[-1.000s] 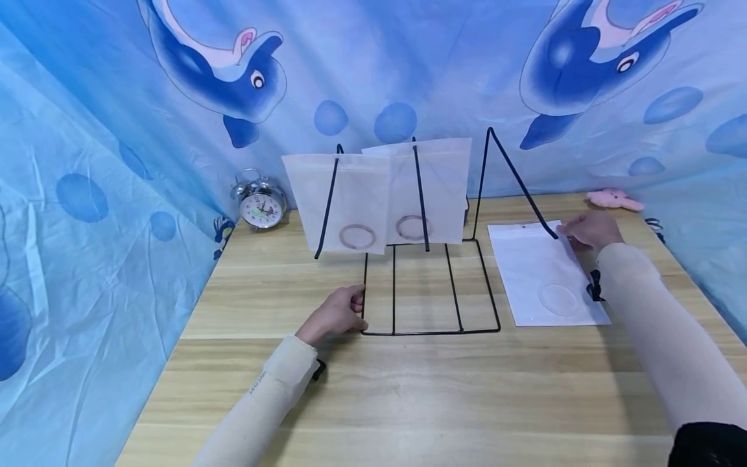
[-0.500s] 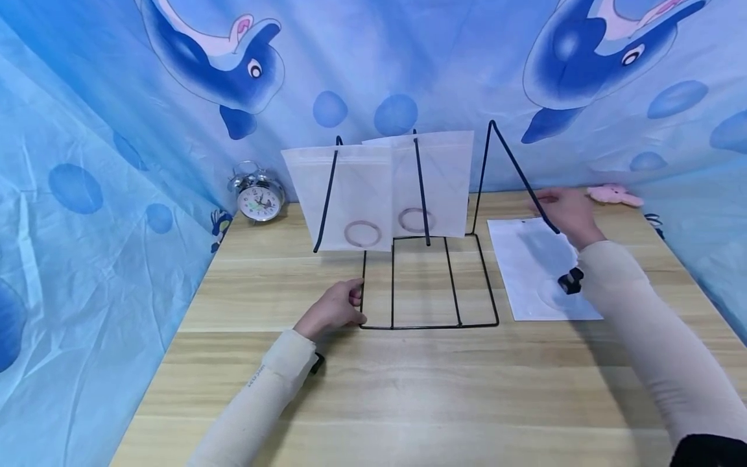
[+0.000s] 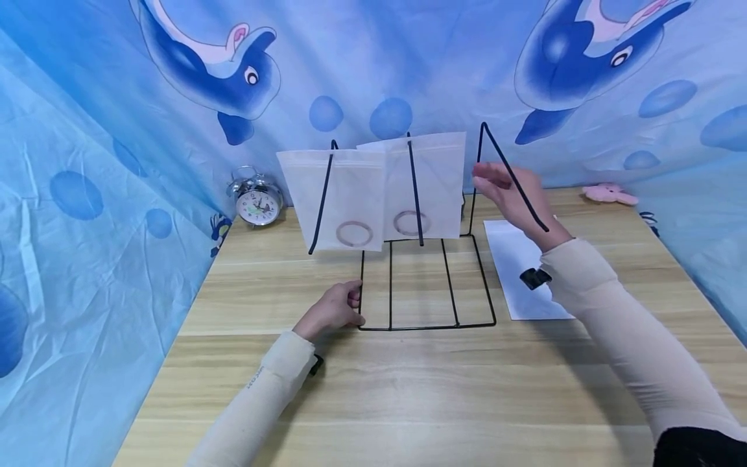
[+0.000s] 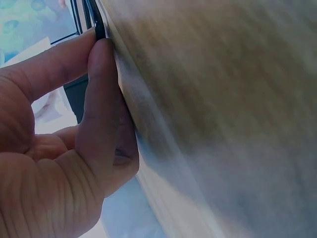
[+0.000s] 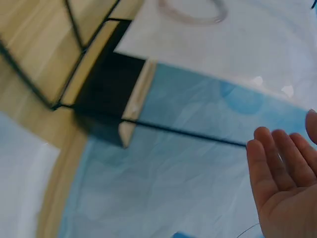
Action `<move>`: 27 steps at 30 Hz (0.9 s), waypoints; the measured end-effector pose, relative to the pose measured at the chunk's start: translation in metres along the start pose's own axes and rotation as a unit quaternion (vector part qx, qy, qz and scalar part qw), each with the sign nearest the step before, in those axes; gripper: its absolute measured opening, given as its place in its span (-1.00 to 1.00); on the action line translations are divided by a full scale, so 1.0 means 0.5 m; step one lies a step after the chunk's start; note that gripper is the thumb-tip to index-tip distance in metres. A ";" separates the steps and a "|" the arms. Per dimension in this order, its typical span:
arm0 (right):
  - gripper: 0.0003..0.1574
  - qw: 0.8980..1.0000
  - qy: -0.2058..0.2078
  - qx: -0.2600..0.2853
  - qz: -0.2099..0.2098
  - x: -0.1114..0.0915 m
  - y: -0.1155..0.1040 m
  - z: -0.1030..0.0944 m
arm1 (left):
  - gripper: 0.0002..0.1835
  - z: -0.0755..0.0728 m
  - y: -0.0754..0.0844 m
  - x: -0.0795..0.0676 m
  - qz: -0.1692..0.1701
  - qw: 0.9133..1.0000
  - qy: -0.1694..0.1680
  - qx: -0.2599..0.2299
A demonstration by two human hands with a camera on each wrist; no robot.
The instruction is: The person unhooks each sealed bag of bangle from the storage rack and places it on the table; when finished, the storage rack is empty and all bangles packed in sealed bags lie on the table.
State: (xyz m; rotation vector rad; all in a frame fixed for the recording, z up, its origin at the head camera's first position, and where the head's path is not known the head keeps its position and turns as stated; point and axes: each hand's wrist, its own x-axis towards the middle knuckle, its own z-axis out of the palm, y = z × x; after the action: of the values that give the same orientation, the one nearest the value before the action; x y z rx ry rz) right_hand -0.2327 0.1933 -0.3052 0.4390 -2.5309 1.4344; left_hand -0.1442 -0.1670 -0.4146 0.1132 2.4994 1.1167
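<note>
My left hand [image 3: 332,308] pinches the front left of the black wire rack's base [image 3: 426,329]; in the left wrist view thumb and finger [image 4: 101,74] meet at the dark wire. My right hand [image 3: 516,194] is raised behind the rack's right slanted arm, fingers extended and near its upright. The right wrist view shows that palm [image 5: 287,198] holding nothing. Two white translucent zip bags, a left one [image 3: 303,188] and a middle one [image 3: 443,168], hang on the other arms, each with a ring inside. Another white bag [image 3: 519,292] lies flat right of the rack, partly hidden by my right wrist.
A silver alarm clock [image 3: 259,205] stands at the back left. At the back right lies a pink plush toy [image 3: 609,193]. Behind the rack is a black block [image 5: 106,84]. A blue dolphin-print curtain [image 3: 350,52] borders the wooden table [image 3: 408,402].
My right hand has let go of the flat bag's upper edge and moved left and up to the rack's right arm. My left hand keeps its pinch on the rack.
</note>
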 end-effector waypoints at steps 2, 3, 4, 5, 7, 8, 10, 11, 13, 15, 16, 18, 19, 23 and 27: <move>-0.31 1.000 0.006 0.019 -0.020 0.006 -0.020 0.008 | -0.05 0.000 0.000 -0.001 -0.002 1.000 0.002 0.002; -0.32 0.999 0.010 0.032 -0.030 0.009 -0.029 0.012 | -0.05 -0.001 0.000 -0.001 -0.003 1.000 0.003 0.002; -0.33 0.998 0.014 0.044 -0.035 0.012 -0.037 0.016 | -0.05 -0.001 0.000 -0.001 -0.004 1.000 0.004 0.002; -0.34 0.997 0.018 0.064 -0.038 0.016 -0.044 0.021 | -0.05 -0.001 0.000 -0.001 -0.006 1.000 0.005 0.004; -0.36 0.994 0.026 0.097 -0.035 0.023 -0.058 0.029 | -0.05 0.000 -0.001 0.000 -0.008 1.000 0.006 0.011; -0.38 0.993 0.032 0.112 -0.035 0.027 -0.063 0.033 | -0.05 0.001 -0.002 0.000 -0.008 1.000 0.007 0.016; -0.42 0.987 0.041 0.153 -0.038 0.035 -0.070 0.041 | -0.05 0.002 -0.002 0.000 -0.011 1.000 0.009 0.018; -0.44 0.984 0.044 0.169 -0.038 0.037 -0.073 0.043 | -0.05 0.002 -0.002 0.000 -0.012 1.000 0.009 0.018; -0.50 0.980 0.050 0.186 -0.037 0.044 -0.076 0.048 | -0.05 0.003 -0.001 -0.001 -0.014 1.000 0.010 0.013; -0.56 0.978 0.052 0.196 -0.037 0.047 -0.079 0.052 | -0.05 0.003 -0.001 -0.002 -0.015 1.000 0.010 0.004; -0.58 0.979 0.052 0.194 -0.037 0.048 -0.079 0.053 | -0.05 0.003 -0.001 -0.002 -0.015 1.000 0.009 0.000; -0.60 0.980 0.051 0.189 -0.038 0.046 -0.080 0.053 | -0.05 0.003 -0.001 -0.003 -0.013 1.000 0.008 -0.005; -0.60 0.980 0.050 0.188 -0.039 0.044 -0.079 0.053 | -0.05 0.004 -0.002 -0.004 -0.012 1.000 0.006 -0.006; -0.60 0.980 0.041 0.192 -0.035 0.033 -0.080 0.054 | -0.05 0.006 -0.005 -0.005 -0.011 1.000 0.006 -0.009; -0.60 0.979 0.039 0.197 -0.028 0.020 -0.084 0.053 | -0.05 0.004 -0.006 -0.004 -0.014 1.000 0.010 -0.012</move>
State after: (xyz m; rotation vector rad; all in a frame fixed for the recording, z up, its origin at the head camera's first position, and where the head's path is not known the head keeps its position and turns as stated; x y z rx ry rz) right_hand -0.2282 0.1483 -0.2819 0.4981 -2.1534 1.8939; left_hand -0.1413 -0.1681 -0.4175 0.0609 2.4964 1.1421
